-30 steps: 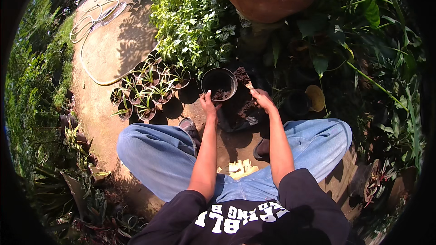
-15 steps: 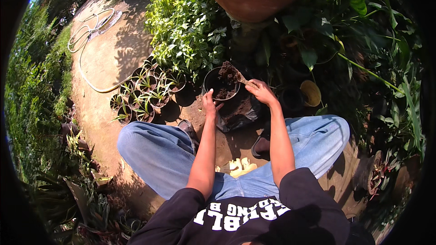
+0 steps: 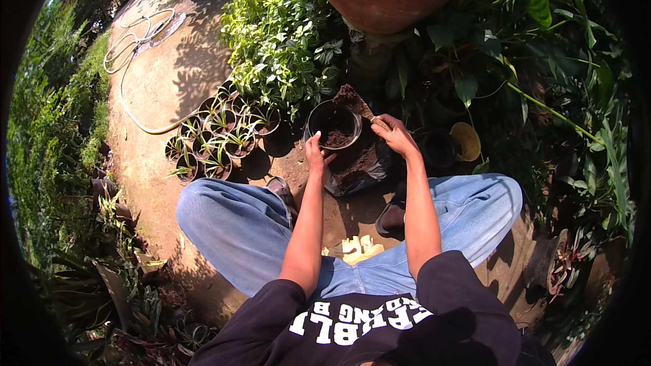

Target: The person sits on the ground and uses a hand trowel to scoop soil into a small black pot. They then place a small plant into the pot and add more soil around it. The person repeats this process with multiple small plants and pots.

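Observation:
My left hand (image 3: pixel 316 154) grips the near left side of a dark round plant pot (image 3: pixel 314 120), thumb up at its rim. Brown soil (image 3: pixel 337 139) lies low inside the pot. In my right hand (image 3: pixel 397 137) is the handle of a trowel (image 3: pixel 354 102), its soil-coated blade over the pot's far right rim. Beneath and to the right of the pot sits a black plastic bag (image 3: pixel 348 185) of loose soil, partly hidden by the pot.
Several small potted plants (image 3: pixel 224 125) stand at the left, with a pale hose (image 3: pixel 132 112) beyond. A leafy bush (image 3: pixel 278 41) and a large clay pot (image 3: pixel 386 0) are ahead. A yellow pot (image 3: pixel 466 141) lies at the right. Yellowish pieces (image 3: pixel 359 249) lie between my legs.
The trowel blade has turned, and the heap of soil on it looks smaller. More of the pot's inside shows. My left hand stays on the pot.

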Motion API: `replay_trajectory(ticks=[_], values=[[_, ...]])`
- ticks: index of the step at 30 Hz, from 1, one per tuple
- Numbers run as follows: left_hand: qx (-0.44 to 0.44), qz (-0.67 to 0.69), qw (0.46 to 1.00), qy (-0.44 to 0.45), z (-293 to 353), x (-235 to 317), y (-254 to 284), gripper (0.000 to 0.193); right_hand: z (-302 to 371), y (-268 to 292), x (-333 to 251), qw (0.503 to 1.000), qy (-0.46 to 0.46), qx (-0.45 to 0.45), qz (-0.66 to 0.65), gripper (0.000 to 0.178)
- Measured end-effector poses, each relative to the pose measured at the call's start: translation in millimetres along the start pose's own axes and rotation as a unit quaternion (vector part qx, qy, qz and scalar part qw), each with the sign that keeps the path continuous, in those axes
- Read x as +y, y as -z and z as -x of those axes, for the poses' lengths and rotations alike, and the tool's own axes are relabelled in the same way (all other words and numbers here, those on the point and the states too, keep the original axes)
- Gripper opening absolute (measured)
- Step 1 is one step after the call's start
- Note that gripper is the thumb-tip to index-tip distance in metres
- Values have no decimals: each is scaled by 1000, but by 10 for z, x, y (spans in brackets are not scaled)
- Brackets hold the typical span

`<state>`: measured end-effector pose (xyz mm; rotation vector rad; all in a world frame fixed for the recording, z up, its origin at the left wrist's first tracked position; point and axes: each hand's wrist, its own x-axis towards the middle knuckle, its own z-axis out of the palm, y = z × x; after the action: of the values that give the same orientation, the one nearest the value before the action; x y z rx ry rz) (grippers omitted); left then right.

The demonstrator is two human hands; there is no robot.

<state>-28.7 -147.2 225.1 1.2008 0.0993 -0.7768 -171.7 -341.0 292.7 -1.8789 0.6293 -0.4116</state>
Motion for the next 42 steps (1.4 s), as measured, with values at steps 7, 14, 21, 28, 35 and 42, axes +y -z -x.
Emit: replay_trajectory(ticks=[7, 14, 21, 28, 35, 42], values=[[10, -14, 1000, 1, -10, -2, -2, 68, 32, 66, 59, 998, -1, 47, 41, 39], [15, -15, 1000, 7, -30, -26, 29, 68, 21, 76, 15, 998, -2, 30, 55, 37], [-5, 69, 995, 66, -138, -81, 144, 64, -4, 120, -135, 1000, 1, 22, 13, 39], [4, 60, 997, 46, -80, -315, 93, 63, 1, 177, -174, 999, -35, 9, -9, 47], [8, 16, 1000, -19, -58, -249, 118, 51, 78, 260, -653, 996, -21, -22, 89, 41], [8, 13, 999, -29, 37, -51, -33, 47, 152, 144, -1206, 962, 76, 132, 226, 33]])
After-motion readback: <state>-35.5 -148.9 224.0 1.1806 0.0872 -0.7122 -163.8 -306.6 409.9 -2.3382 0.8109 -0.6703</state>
